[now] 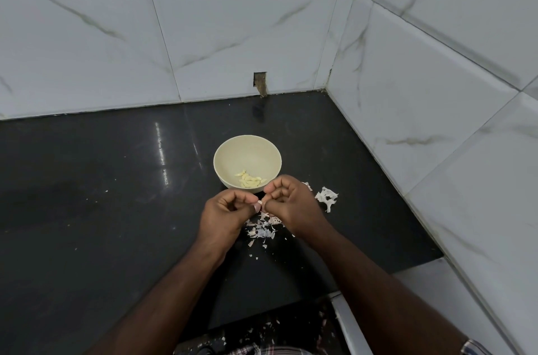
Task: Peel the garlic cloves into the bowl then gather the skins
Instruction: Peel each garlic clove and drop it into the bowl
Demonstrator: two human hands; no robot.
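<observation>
A cream bowl (247, 151) stands on the black counter (116, 194) and holds several peeled garlic cloves (250, 179). Just in front of it, my left hand (225, 216) and my right hand (292, 203) meet above the counter. Both pinch a small garlic clove (260, 204) between their fingertips; most of it is hidden by the fingers. Below the hands lies a pile of pale garlic skins (263, 229). A larger white skin piece (327, 197) lies to the right of my right hand.
White marble-look tiled walls (203, 34) close the counter at the back and on the right. A small hole (260, 82) sits in the back wall above the counter. Skin flakes (256, 328) lie scattered past the counter's front edge.
</observation>
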